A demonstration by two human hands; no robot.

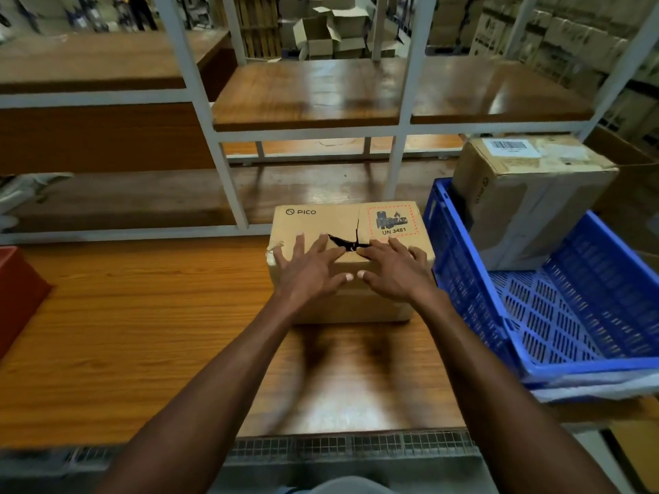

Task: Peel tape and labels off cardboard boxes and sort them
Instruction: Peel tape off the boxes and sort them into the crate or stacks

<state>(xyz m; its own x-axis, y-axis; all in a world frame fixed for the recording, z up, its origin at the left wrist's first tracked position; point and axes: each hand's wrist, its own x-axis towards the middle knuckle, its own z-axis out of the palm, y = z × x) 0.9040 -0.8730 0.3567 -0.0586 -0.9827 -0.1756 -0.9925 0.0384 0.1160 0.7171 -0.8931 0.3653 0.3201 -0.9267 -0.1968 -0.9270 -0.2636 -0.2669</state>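
Pressing flat on the box top: left hand (309, 267) and right hand (394, 267) both have fingers spread and straight, palms down, gripping nothing. Fingertips of both sit at the torn seam (344, 241), a dark jagged split across the middle of the top face.

PICO cardboard box (351, 222) sits on the wooden bench (124, 333), right of centre, its right side just beside the blue plastic crate (556, 329). Printed UN 3481 battery mark (392, 220) at the far right corner of the top; that looks printed on, not a peelable label, though I can't be sure. A scrap of clear tape (276, 246) appears lifted at the near left top edge.

Handling guess: corrugated board, stiff at the edges, weak around the tear, so the top will flex if pushed there. Probably light to moderate; can't tell if it's empty. Battery mark means don't crush it. Hold at the side walls or corners, keep one palm down beside the seam, peel from that lifted tape end low and parallel to the board to avoid ripping the liner.

Second cardboard box (527, 194) with a barcode label (509, 146) sits in the crate's far end. Red bin (18, 290) at the bench's left edge; white metal shelving (228, 172) behind.
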